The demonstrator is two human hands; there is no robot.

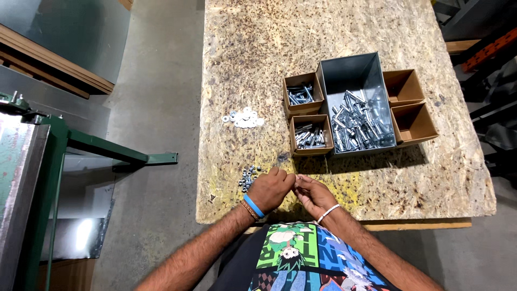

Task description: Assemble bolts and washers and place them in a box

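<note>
My left hand (272,188) and my right hand (312,195) meet fingertip to fingertip near the front edge of a chipboard table (323,43). Their fingers are pinched together on something small that I cannot make out. A little pile of dark nuts (247,177) lies just left of my left hand. Farther back on the left sits a cluster of white washers (243,118). A blue band and a bead bracelet circle my left wrist; a white band circles my right.
A grey metal bin (358,116) holds several bolts. Two cardboard boxes (307,116) with bolts stand on its left, two empty ones (409,108) on its right. A green metal machine (48,161) stands left on the concrete floor.
</note>
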